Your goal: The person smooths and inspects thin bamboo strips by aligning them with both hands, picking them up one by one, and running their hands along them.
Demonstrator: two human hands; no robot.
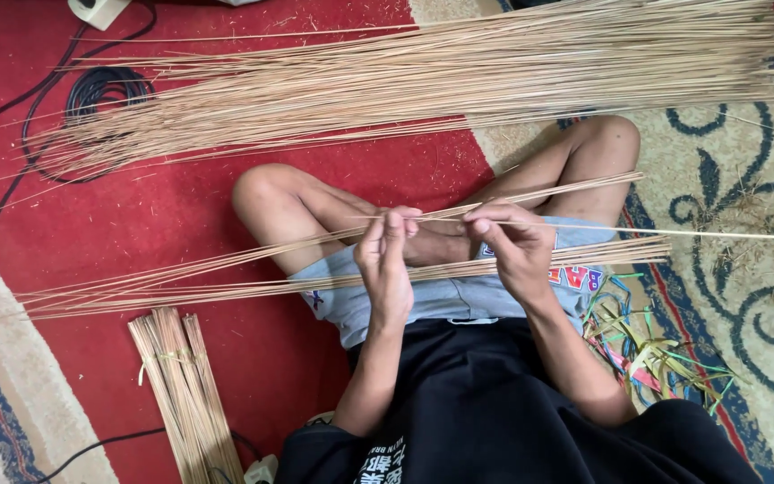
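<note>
Thin reed strips (530, 199), pale tan, long and straight, held across lap above crossed legs. Head view only.

Left hand (385, 269): raised upright, fingers (393, 235) closed together, pinching strips near their middle. Right hand (517, 246): fingers curled shut around same strips just beside left hand, thumb on top. Single strip running on from right hand toward right edge of frame, over patterned part of carpet.

Lap bundle (181, 278): further strips of same colour lying across grey shorts (459, 296), fanned out to left over red carpet (181, 197), right ends reaching past right knee. Touching forearms from beneath; exact contact with hands not discernible.

Large sheaf (423, 76): many more strips laid on floor beyond knees, spanning nearly full width of frame, dense at right, spreading loose at left.

Tied bundle (185, 385): shorter, flatter slats bound with light cord, lying on red carpet at lower left, well apart from hands.

Coloured plastic strapping (647, 350): tangle of green, yellow, blue and pink bands on floor beside right hip.

Black cables (96, 90): coiled at upper left on red carpet, partly under sheaf ends. White plug block (96, 11) at top left edge; second white fitting (262, 468) at bottom edge near tied bundle.

Printed lettering on shorts and black shirt (494, 412): coloured patch on right leg of shorts, white print at shirt hem, both partly hidden.
</note>
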